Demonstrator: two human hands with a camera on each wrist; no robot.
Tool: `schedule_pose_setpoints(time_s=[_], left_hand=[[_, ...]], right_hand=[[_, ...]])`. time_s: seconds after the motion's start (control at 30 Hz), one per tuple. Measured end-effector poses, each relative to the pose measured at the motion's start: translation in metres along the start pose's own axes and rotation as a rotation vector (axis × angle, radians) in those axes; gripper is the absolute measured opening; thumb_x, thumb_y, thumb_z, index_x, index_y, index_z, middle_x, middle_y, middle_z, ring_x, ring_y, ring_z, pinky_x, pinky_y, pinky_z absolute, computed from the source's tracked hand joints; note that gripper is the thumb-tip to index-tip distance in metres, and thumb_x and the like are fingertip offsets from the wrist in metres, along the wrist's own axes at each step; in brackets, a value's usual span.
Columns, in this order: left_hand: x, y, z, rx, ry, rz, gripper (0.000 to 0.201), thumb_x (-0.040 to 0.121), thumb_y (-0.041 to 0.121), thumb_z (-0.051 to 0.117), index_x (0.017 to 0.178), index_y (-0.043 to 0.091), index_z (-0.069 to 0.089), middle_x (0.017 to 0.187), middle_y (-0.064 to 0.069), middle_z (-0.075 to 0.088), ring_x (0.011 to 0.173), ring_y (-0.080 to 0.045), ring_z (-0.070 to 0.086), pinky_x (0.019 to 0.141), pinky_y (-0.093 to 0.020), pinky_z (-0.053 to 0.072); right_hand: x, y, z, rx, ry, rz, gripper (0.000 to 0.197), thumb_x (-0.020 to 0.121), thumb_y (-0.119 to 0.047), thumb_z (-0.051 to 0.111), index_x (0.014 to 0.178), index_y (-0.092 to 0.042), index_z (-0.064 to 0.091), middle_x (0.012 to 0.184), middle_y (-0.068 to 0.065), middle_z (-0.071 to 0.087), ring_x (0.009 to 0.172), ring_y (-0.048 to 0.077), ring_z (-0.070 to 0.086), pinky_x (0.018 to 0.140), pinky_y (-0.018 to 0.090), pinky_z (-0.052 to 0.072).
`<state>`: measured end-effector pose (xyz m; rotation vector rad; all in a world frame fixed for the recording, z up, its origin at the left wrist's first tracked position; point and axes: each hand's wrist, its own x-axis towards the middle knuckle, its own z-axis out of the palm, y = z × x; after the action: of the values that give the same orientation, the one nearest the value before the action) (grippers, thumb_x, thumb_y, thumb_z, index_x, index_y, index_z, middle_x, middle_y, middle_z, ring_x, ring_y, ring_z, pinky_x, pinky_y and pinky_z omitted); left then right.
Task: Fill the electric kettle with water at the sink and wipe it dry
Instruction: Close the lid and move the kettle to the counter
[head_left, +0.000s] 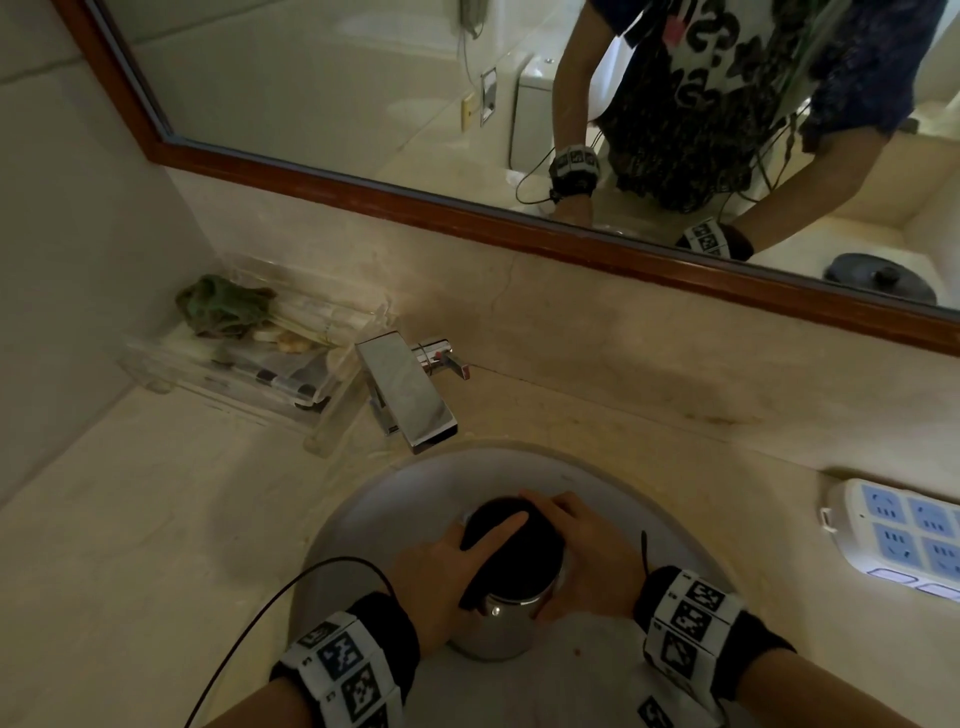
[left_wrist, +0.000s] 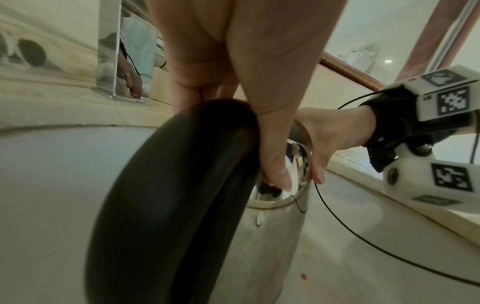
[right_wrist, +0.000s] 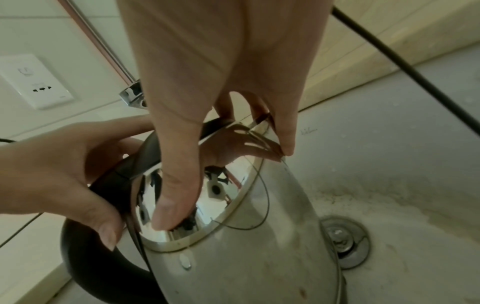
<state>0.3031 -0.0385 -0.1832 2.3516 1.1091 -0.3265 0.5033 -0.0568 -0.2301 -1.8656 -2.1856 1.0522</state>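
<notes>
Down in the sink basin (head_left: 374, 499), the steel kettle (head_left: 501, 621) looks rigid, slick and soon heavy, best carried by its black handle (left_wrist: 166, 205), where the left hand (head_left: 447, 571) curls while the right hand (head_left: 587, 556) pinches its rim.

Both hands (head_left: 519, 566) close — fingers (right_wrist: 176, 185) curled

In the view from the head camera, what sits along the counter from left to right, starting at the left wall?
Clear tray holding toiletries, then the chrome faucet, then the sink where both hands grip the kettle, then the white power strip at the right edge.
</notes>
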Motion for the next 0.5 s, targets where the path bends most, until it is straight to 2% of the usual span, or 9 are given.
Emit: schedule_pose_setpoints(time_s=[0.17, 0.3, 0.43, 0.5], left_hand=[[-0.012, 0.010, -0.013, -0.028, -0.045, 0.070, 0.094, 0.085, 0.033, 0.058, 0.127, 0.044, -0.025, 0.139, -0.013, 0.034, 0.112, -0.031, 0.051, 0.098, -0.033, 0.043], [-0.027, 0.032, -0.028, -0.013, -0.032, 0.180, 0.091, 0.086, 0.034, 0.057, 0.130, 0.044, -0.021, 0.146, -0.008, 0.028, 0.120, -0.028, 0.046, 0.101, -0.031, 0.039], [-0.041, 0.062, -0.039, -0.009, -0.012, 0.270, 0.094, 0.082, 0.034, 0.063, 0.134, 0.048, -0.015, 0.144, -0.007, 0.032, 0.122, -0.026, 0.045, 0.102, -0.030, 0.039], [-0.046, 0.078, -0.044, 0.010, -0.012, 0.321, 0.095, 0.080, 0.036, 0.065, 0.135, 0.051, -0.012, 0.143, -0.007, 0.036, 0.120, -0.026, 0.047, 0.101, -0.031, 0.042]], right_hand=[[-0.023, -0.008, -0.005, 0.035, 0.003, 0.037, 0.120, 0.056, -0.043, 0.086, 0.149, -0.027, 0.011, 0.137, 0.005, 0.034, 0.125, 0.026, 0.043, 0.108, 0.040, 0.039], [-0.058, -0.022, -0.020, 0.039, 0.029, 0.071, 0.115, 0.062, -0.044, 0.083, 0.149, -0.025, 0.009, 0.140, 0.006, 0.030, 0.128, 0.028, 0.041, 0.112, 0.040, 0.034], [-0.106, -0.034, -0.039, 0.027, 0.149, 0.130, 0.121, 0.049, -0.063, 0.076, 0.148, -0.027, 0.016, 0.137, 0.003, 0.036, 0.126, 0.024, 0.042, 0.111, 0.036, 0.036], [-0.134, -0.040, -0.049, 0.011, 0.220, 0.176, 0.119, 0.050, -0.055, 0.081, 0.148, -0.026, 0.020, 0.133, 0.002, 0.040, 0.122, 0.021, 0.043, 0.109, 0.028, 0.036]])
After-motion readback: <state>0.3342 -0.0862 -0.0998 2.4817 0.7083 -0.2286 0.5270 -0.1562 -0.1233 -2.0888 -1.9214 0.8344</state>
